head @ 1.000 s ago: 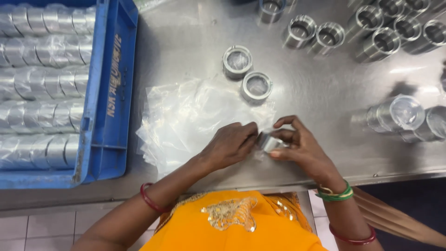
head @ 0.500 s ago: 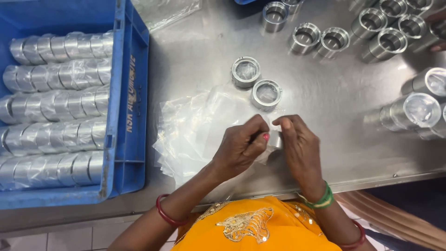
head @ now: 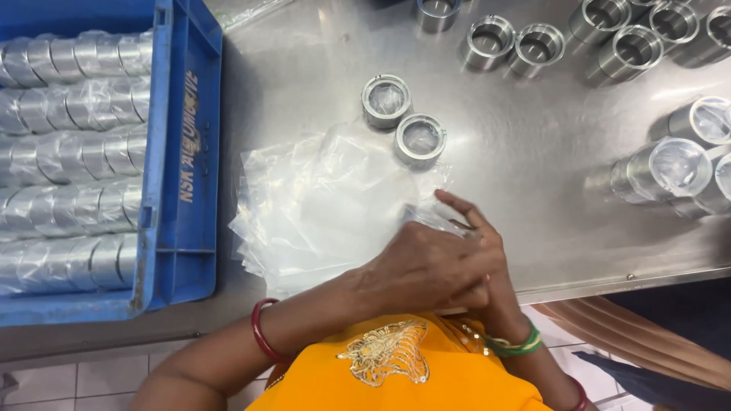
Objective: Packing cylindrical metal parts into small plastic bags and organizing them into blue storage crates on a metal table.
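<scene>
My left hand (head: 426,268) lies over my right hand (head: 481,228) at the front edge of the steel table (head: 533,190). Both close on a crumpled clear plastic bag (head: 426,217); what is inside it is hidden under my fingers. My right index finger stretches out along the bag. Just left of my hands lies a loose pile of clear plastic bags (head: 320,198). Two short metal rings (head: 386,99) (head: 419,139) with plastic in them stand beyond the pile.
A blue crate (head: 186,152) on the left holds rows of wrapped metal rings (head: 68,152). Several bare metal rings (head: 537,47) stand at the back right. Bagged rings (head: 670,171) lie on their sides at the right edge.
My hands have closed together: the left hand now covers the right, and the metal ring seen between them a second ago is out of sight. The view shifted slightly.
</scene>
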